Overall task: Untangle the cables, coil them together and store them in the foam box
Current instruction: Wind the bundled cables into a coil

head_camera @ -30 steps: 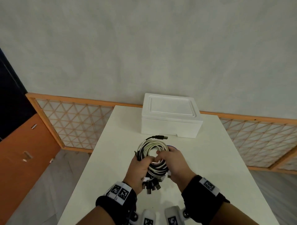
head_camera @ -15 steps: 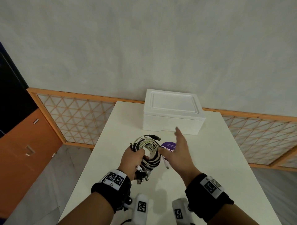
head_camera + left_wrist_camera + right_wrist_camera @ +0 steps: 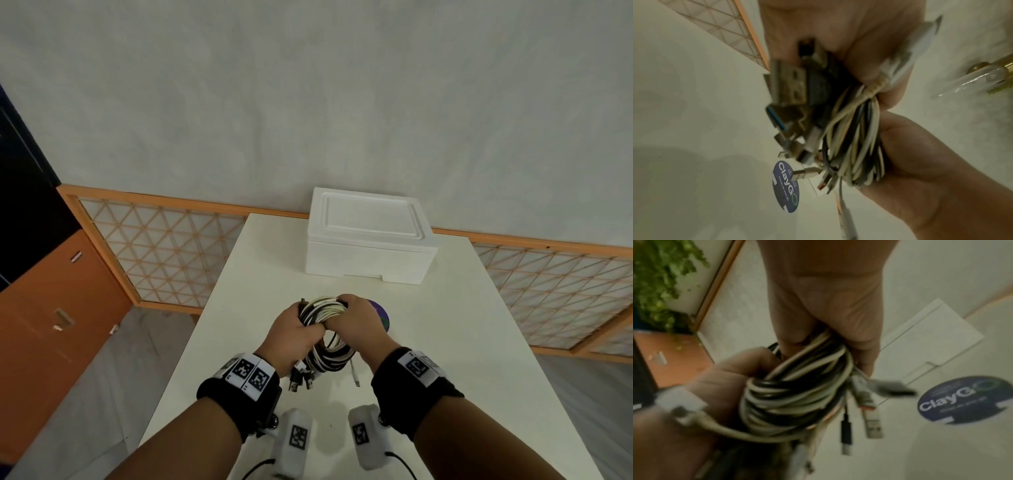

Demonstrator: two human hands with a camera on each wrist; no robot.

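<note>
A coil of black and white cables point(image 3: 324, 310) hangs a little above the white table point(image 3: 462, 342), held by both hands. My left hand point(image 3: 295, 329) grips its left side, fingers curled round the strands point(image 3: 855, 138). My right hand point(image 3: 356, 320) grips the right side, fingers wrapped over the coil point(image 3: 797, 394). Several USB plugs point(image 3: 301, 377) dangle below the left hand, blurred in the left wrist view as plugs point(image 3: 793, 84). The white foam box point(image 3: 370, 240) stands at the table's far edge with its lid on; it also shows in the right wrist view as the box point(image 3: 931, 337).
A round purple sticker point(image 3: 383, 317) lies flat on the table just right of my right hand. An orange-framed lattice screen point(image 3: 164, 253) runs behind the table. An orange cabinet point(image 3: 51, 308) stands to the left, beyond the table's left edge.
Half a second ago my right hand was off the coil, open and stretched toward the box. It has come back and now grips the coil's right side.
</note>
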